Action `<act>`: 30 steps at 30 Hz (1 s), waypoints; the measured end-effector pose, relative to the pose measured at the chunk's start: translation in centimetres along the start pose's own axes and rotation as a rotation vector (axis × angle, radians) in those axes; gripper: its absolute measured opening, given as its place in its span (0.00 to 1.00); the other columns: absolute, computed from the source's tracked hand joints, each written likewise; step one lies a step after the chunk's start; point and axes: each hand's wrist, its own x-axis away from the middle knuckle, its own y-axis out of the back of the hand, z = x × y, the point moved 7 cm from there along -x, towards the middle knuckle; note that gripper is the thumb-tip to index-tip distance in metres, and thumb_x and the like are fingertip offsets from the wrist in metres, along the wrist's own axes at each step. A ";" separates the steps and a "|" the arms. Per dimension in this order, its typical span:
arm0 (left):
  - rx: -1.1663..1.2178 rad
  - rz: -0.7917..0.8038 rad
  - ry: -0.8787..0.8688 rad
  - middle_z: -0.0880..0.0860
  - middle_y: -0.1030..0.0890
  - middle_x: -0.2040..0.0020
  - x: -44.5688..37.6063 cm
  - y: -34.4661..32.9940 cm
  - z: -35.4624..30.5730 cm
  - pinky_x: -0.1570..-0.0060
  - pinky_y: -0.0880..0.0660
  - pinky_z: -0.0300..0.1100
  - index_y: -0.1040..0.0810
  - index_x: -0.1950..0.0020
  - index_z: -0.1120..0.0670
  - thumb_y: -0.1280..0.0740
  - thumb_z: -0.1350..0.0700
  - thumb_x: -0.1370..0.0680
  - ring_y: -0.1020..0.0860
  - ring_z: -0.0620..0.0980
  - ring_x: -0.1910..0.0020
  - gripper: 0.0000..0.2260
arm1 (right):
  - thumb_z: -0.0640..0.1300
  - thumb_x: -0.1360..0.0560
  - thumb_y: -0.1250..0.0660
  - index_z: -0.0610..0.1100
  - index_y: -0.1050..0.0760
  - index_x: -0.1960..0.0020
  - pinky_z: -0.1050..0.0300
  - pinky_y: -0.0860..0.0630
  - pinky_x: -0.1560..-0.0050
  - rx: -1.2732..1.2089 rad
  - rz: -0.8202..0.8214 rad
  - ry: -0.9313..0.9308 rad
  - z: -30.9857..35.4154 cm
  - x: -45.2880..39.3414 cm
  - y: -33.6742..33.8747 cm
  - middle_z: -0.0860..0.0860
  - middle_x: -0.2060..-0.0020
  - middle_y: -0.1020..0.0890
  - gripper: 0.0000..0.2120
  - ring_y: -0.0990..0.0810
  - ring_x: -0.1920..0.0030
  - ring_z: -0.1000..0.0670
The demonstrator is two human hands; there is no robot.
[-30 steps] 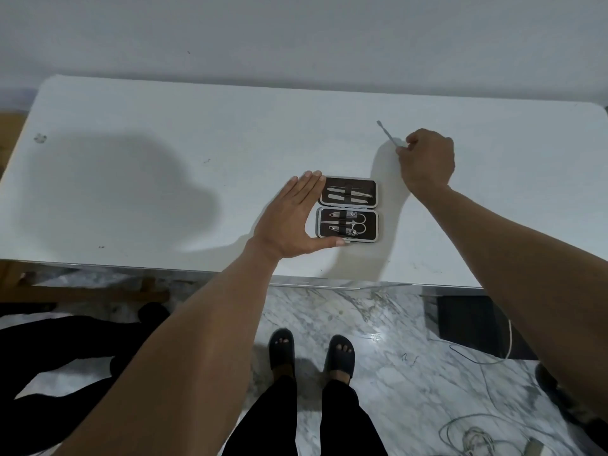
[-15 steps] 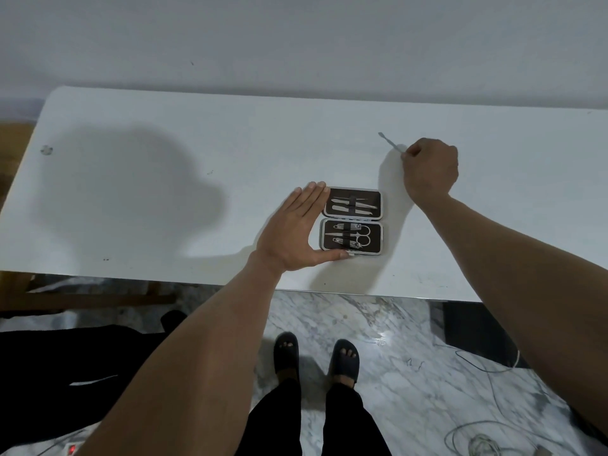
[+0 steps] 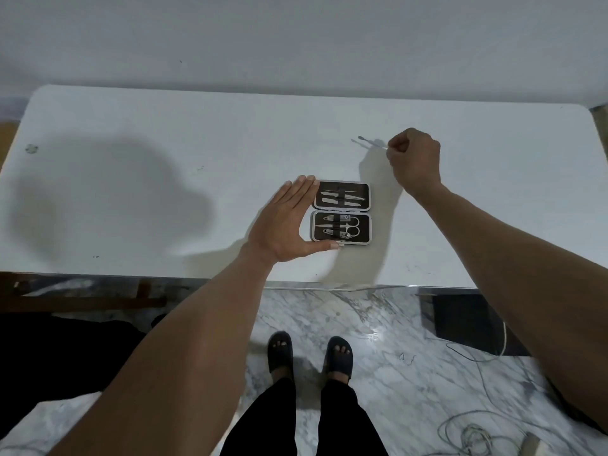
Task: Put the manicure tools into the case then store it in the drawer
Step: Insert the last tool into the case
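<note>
Right now a white desk (image 3: 131,192) fills the upper middle of the head view, and the manicure case (image 3: 341,212) lies open flat on it near the front edge, a little right of centre. Its two dark, silver-rimmed halves sit one above the other: the far half holds slim metal tools (image 3: 342,198) under a strap, and the near half holds scissors (image 3: 350,226) and what look like clippers, though the smaller pieces are too fine to name. At the case's 9 o'clock side the left hand (image 3: 286,225) stands on its edge with fingers straight and together, their tips against the far half's left edge, while the thumb stretches along the case's near edge at 6 o'clock. From the case toward 1 o'clock, well apart from it, the right hand (image 3: 414,158) is curled into a loose fist and pinches one end of a thin metal tool (image 3: 371,143), whose free end points toward 9 o'clock just above the desk; its faint shadow lies right beside it. Below the desk's front edge a grey marbled floor (image 3: 378,340) shows, with the person's feet in dark slippers (image 3: 311,353) at 6 o'clock and loose cables (image 3: 477,429) at about 4 o'clock.
</note>
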 end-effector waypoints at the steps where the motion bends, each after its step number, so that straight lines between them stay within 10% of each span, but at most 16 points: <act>1: 0.001 0.000 0.002 0.54 0.43 0.15 0.0 0.0 0.0 0.16 0.48 0.51 0.45 0.15 0.59 0.37 0.21 0.30 0.48 0.48 0.15 0.56 | 0.37 0.27 0.36 0.42 0.18 0.48 0.66 0.26 0.61 -0.030 0.013 0.005 0.2 0.3 0.1 0.47 0.55 0.16 0.11 0.20 0.58 0.52; 8: 0.013 0.010 0.004 0.54 0.44 0.15 0.1 0.2 -0.2 0.16 0.49 0.51 0.46 0.15 0.59 0.40 0.20 0.31 0.48 0.49 0.15 0.57 | 0.38 0.26 0.31 0.42 0.15 0.51 0.77 0.31 0.68 -0.153 0.097 0.023 0.7 3.3 0.3 0.49 0.59 0.16 0.07 0.22 0.62 0.57; 13: 0.005 0.009 0.001 0.54 0.44 0.15 0.2 0.2 -0.3 0.16 0.49 0.51 0.46 0.15 0.59 0.41 0.20 0.31 0.48 0.49 0.15 0.57 | 0.39 0.25 0.31 0.41 0.15 0.50 0.65 0.27 0.53 -0.109 0.132 0.003 -0.4 5.1 -0.3 0.48 0.54 0.14 0.07 0.20 0.54 0.54; 30: -0.001 0.002 -0.005 0.54 0.44 0.15 0.2 0.0 -0.2 0.15 0.50 0.50 0.46 0.15 0.59 0.42 0.18 0.31 0.48 0.49 0.15 0.58 | 0.39 0.26 0.31 0.44 0.15 0.52 0.63 0.26 0.49 -0.119 0.092 -0.060 -1.4 6.1 -1.8 0.49 0.54 0.14 0.07 0.19 0.52 0.54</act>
